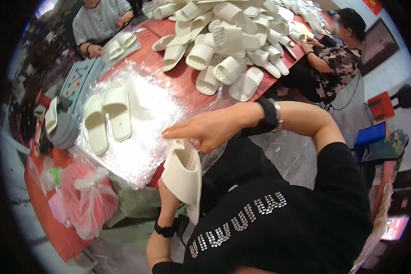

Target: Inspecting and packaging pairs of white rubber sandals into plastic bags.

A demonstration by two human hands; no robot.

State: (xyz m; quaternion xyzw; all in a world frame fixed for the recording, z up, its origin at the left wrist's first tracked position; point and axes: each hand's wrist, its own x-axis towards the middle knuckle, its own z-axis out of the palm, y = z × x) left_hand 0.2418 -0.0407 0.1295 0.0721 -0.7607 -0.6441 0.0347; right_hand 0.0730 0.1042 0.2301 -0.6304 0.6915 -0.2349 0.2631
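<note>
Red sheeting covered a large table (187, 94), whose far side was heaped with a broad pile of cream slippers (230, 39) with wide straps. Glossy, clear plastic sheets (150, 112) were spread at its near left, bordered on the left by a grey-green plastic crate (83, 80) and on the near side by a knotted, translucent bag with red contents (91, 196). Two matching cream slippers (116, 107) were laid side by side on the sheets. Another single cream slipper (182, 176) was held up tilted at the table's near edge, before the wearer's body. It was backed by the left hand (168, 194), mostly hidden, so its grip could not be told. Above the slipper's upper end, the right hand (210, 130) was placed with forefinger extended leftward; whether anything was pinched could not be told.
</note>
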